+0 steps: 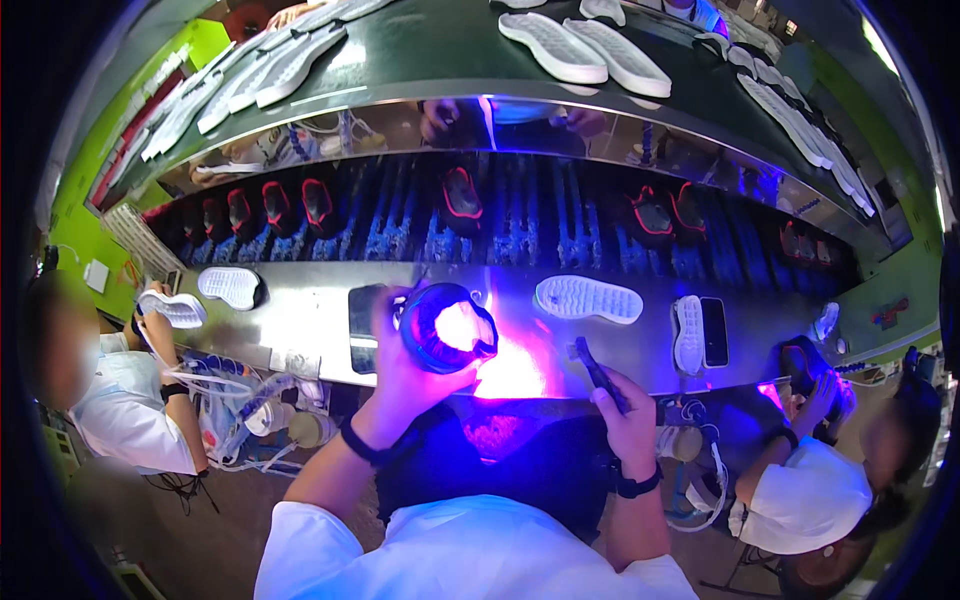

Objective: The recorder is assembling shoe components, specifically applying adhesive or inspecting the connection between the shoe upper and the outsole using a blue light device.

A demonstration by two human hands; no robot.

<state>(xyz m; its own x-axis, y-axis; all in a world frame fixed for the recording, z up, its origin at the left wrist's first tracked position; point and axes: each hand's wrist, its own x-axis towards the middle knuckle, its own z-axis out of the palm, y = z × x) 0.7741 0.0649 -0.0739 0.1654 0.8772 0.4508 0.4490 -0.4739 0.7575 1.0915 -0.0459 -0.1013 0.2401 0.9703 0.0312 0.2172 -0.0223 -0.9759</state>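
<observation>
My left hand (408, 372) is wrapped round a dark shoe upper (422, 318), held up over the front of the metal bench. A white-hot glare with a violet rim washes out the middle of the upper. In my right hand (632, 418) is a small dark brush (597, 374), its head pointing up and to the left, apart from the upper. Beyond the brush a white shoe sole (588, 299) lies on the bench. Partly behind my left hand rests a flat dark rectangular object (362, 335).
Further right on the bench (660, 375) are another white sole (688, 335) and a phone (714, 332). Behind it, a dark rack (520, 215) holds several red-edged uppers. White soles line the green belt (440, 60) above. Co-workers sit at left (130, 400) and right (815, 490).
</observation>
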